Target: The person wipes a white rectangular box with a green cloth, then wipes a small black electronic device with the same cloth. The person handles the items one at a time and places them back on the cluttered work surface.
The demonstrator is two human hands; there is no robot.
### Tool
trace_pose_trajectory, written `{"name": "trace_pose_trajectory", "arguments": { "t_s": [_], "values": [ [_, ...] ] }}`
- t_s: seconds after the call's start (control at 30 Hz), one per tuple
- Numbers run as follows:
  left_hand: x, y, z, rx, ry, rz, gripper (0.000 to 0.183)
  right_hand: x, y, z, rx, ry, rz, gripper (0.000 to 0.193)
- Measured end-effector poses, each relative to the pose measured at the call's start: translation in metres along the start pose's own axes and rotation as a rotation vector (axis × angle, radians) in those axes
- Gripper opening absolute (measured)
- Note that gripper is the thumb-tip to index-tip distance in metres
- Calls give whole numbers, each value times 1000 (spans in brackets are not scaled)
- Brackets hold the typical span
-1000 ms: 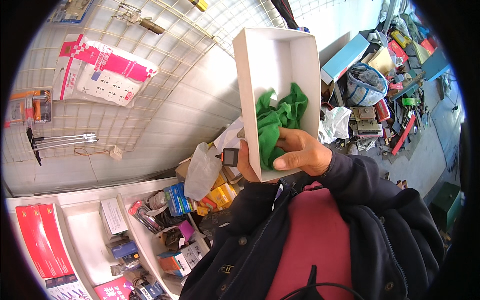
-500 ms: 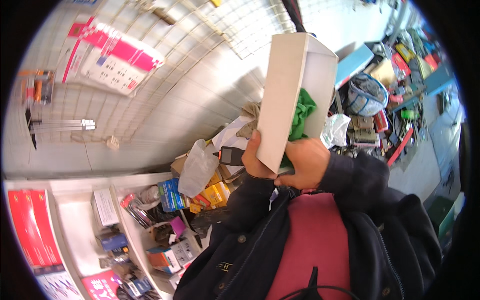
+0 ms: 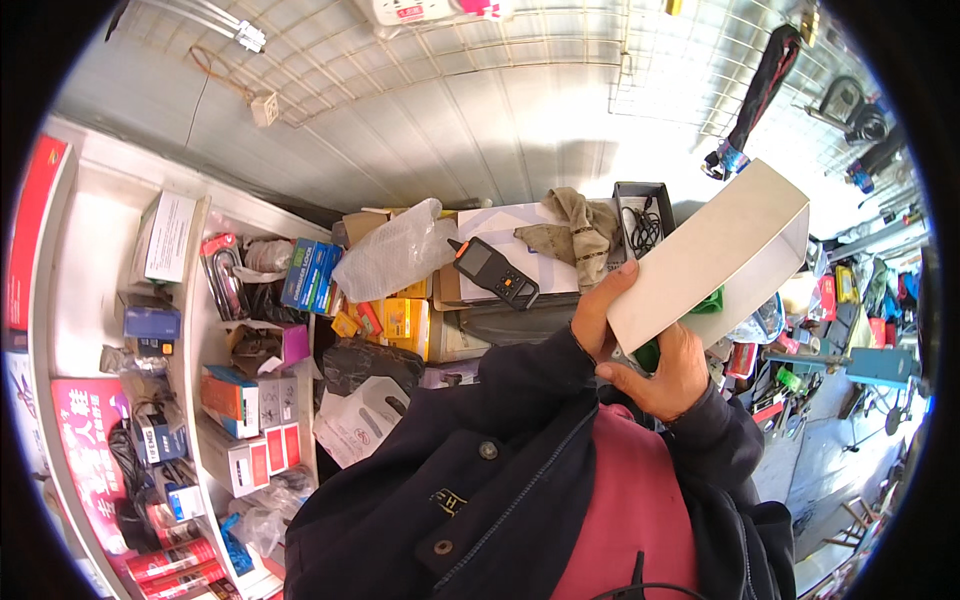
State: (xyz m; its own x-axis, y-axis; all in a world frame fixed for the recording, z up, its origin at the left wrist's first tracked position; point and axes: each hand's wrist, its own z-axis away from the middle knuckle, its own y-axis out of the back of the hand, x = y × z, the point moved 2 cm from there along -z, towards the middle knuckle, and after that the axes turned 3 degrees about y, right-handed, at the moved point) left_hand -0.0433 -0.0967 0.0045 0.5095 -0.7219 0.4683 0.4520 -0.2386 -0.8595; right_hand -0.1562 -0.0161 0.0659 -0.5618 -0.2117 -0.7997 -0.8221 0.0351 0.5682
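A long off-white box (image 3: 710, 255) is held up in front of me, tilted with its far end toward the upper right. My left hand (image 3: 603, 310) grips its near left edge, thumb along the outer side. My right hand (image 3: 672, 372) is curled at the lower end, its fingers partly hidden by the box. Green cloth (image 3: 708, 302) shows beyond the box's edge, and more green shows between my right thumb and fingers. Behind the box lies a worktop with a black handheld meter (image 3: 495, 273) and a grey-brown rag (image 3: 580, 240).
Bubble wrap (image 3: 393, 255) and yellow boxes (image 3: 405, 325) lie left of the meter. A black tray (image 3: 643, 215) holds a coiled cable. White shelving (image 3: 195, 290) packed with boxes stands at left. Wire grid (image 3: 500, 45) lines the wall. Mixed clutter spreads at far right.
The box has swung from nearly upright to leaning right, still in my left hand. My right hand stays at its lower end, and less green cloth shows. The view has turned, revealing more worktop.
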Motion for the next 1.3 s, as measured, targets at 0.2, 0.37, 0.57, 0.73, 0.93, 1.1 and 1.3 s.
{"name": "trace_pose_trajectory", "arguments": {
  "t_s": [0.2, 0.37, 0.57, 0.73, 0.93, 1.1, 1.3],
  "values": [
    [-2, -1, 6, -40, -26, 66, 62, 3, -8, 2, 22, -208, -393, 79],
    [13, -10, 12, -13, -49, 70, 61, -3, -13, -2, 22, -230, -649, 84],
    [25, -10, 24, -58, -211, 91, 56, -19, -8, -15, -21, 136, 50, 62],
    [35, 1, 27, 16, -227, -19, 59, -35, 4, -30, -118, 211, 395, 51],
    [56, 5, 31, 110, -308, -122, 56, -40, 36, -46, -64, 363, 611, 67],
    [54, 9, 28, 173, -323, -91, 51, -20, 37, -51, -138, 322, 894, 66],
    [40, 15, 19, 184, -292, -97, 50, 9, -1, -39, -260, 274, 628, 50]
  ]
}}
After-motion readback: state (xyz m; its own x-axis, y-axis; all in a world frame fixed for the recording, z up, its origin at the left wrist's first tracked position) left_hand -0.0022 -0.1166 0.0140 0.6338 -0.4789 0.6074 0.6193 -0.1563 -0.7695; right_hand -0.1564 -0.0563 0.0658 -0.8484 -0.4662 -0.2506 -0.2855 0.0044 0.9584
